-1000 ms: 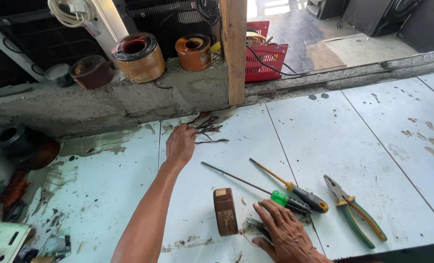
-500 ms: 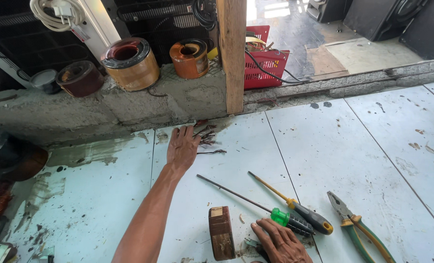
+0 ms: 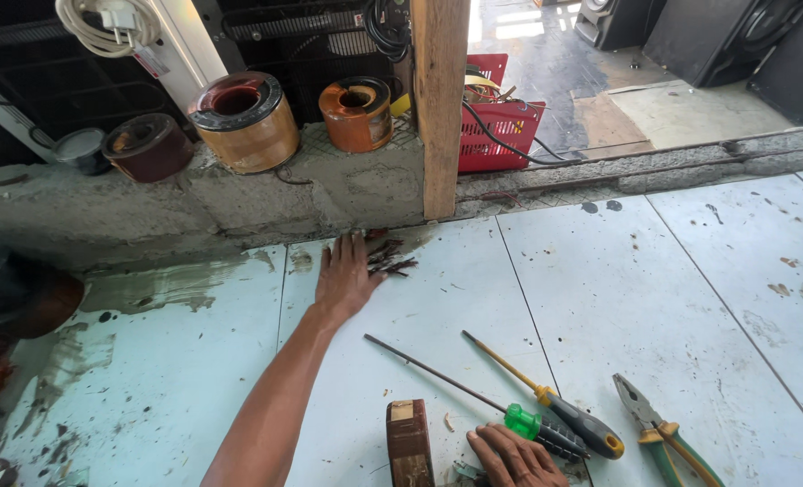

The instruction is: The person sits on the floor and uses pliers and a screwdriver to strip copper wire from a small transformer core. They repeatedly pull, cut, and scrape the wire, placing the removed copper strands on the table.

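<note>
On tiled floor | left hand flat, open, beside metal scraps | right hand cut off, grip unclear

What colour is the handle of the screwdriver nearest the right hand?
Translucent green with black, on the green-handled screwdriver beside the right hand; head view.

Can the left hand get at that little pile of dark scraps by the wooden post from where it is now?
Probably yes. The left hand lies flat on the tile with its fingertips right beside the dark scraps, and nothing lies between them. The wooden post stands just behind, clear of the approach.
</note>
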